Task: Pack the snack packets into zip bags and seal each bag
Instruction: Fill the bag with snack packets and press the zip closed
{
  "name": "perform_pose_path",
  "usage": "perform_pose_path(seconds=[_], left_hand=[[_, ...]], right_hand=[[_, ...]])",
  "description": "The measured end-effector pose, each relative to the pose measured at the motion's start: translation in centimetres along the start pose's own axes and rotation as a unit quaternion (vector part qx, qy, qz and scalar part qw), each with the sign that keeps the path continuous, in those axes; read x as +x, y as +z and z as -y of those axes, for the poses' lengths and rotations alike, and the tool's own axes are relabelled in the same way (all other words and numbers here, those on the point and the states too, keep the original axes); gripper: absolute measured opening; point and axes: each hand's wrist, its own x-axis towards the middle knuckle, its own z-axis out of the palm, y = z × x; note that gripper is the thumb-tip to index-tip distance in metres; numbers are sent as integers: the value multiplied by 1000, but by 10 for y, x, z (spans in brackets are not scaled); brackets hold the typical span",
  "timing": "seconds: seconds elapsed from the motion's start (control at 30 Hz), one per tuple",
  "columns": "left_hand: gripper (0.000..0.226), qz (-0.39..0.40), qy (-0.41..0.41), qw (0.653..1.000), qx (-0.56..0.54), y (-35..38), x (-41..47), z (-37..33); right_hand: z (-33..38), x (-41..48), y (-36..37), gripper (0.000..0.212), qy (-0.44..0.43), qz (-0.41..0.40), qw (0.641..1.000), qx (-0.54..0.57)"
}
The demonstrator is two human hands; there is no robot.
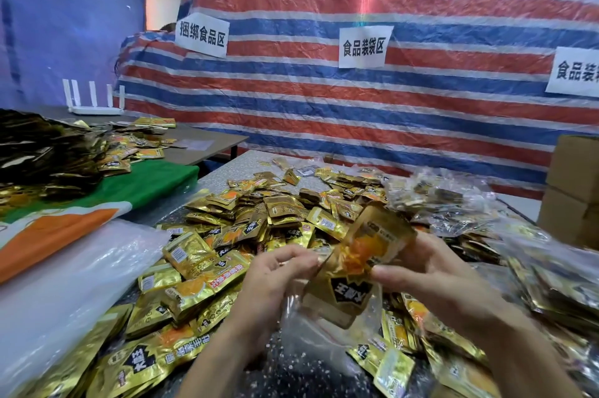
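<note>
Both hands (272, 281) (431, 271) pinch gold packets (359, 271) over zip bag (311, 326) (mouth blurred)

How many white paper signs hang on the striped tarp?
3. One sign hangs at the left, one near the middle, and one at the right edge, cut off by the frame. More may lie outside the view.

Both hands raised close together — left (275, 281), right (431, 271) — fingers pinched.
</note>
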Motion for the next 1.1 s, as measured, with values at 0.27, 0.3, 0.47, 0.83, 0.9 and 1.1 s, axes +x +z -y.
perform_pose_path(seconds=[0.27,0.3,0.47,0.83,0.9,1.1], left_hand=[[52,-37,124,992,0,-13,-1,-1],[58,-3,135,991,9,-15,-2,-1],[25,-17,198,975,102,-16,-2,2],[43,-78,197,977,31,-3,-5,-6],[46,-71,197,977,24,0,-5,-10],[42,-74,237,969,13,8,-1,-32]], right_hand=[[-9,17,13,48,-18,-166,986,25],[-10,18,14,56,-25,-179,982,46],[-12,22,13,67,-32,-176,981,76],[21,7,-2,37,-45,17,998,-50],[29,6,-4,42,-33,13,999,-40],[43,12,2,32,-118,-215,968,-54]])
